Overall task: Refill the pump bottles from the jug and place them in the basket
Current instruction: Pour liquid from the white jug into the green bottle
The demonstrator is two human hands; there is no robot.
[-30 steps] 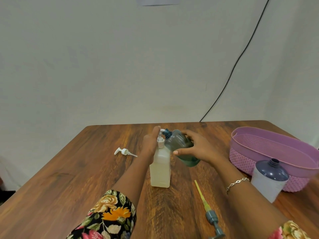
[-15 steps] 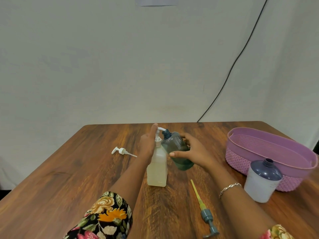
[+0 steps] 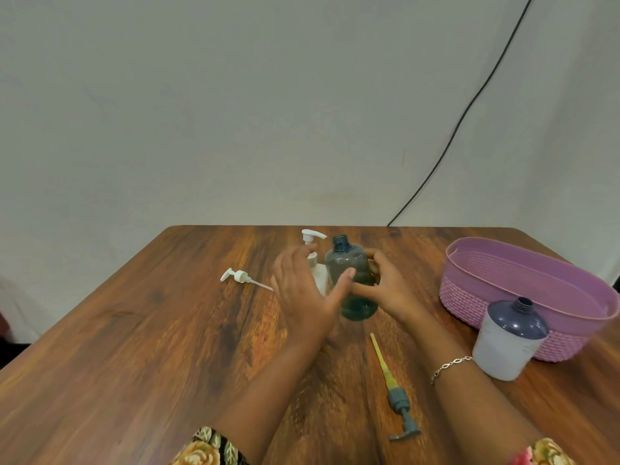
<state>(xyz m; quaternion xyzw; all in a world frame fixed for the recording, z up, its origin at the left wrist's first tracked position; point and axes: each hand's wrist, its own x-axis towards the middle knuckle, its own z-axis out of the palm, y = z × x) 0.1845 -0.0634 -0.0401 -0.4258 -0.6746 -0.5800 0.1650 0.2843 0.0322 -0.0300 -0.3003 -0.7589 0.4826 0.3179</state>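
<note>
A teal see-through bottle (image 3: 347, 268) with an open neck stands upright at mid-table, a little liquid in its base. My right hand (image 3: 389, 290) is wrapped around its right side. My left hand (image 3: 302, 297) hovers with spread fingers just left of it, the thumb lying across the teal bottle's front. Behind that hand stands a clear bottle of pale liquid (image 3: 320, 275), mostly hidden, with its white pump head (image 3: 310, 235) showing above. The purple basket (image 3: 503, 263) sits at the right, with nothing visible inside.
A white bottle with a dark blue open top (image 3: 506, 347) stands in front of the basket. A grey pump with a yellow tube (image 3: 396, 394) lies between my forearms. A loose white pump (image 3: 240, 276) lies to the left. A black cable runs down the wall.
The teal bottle went from tilted against the clear bottle's neck to upright on the table. My left hand came off the clear bottle and spread its fingers.
</note>
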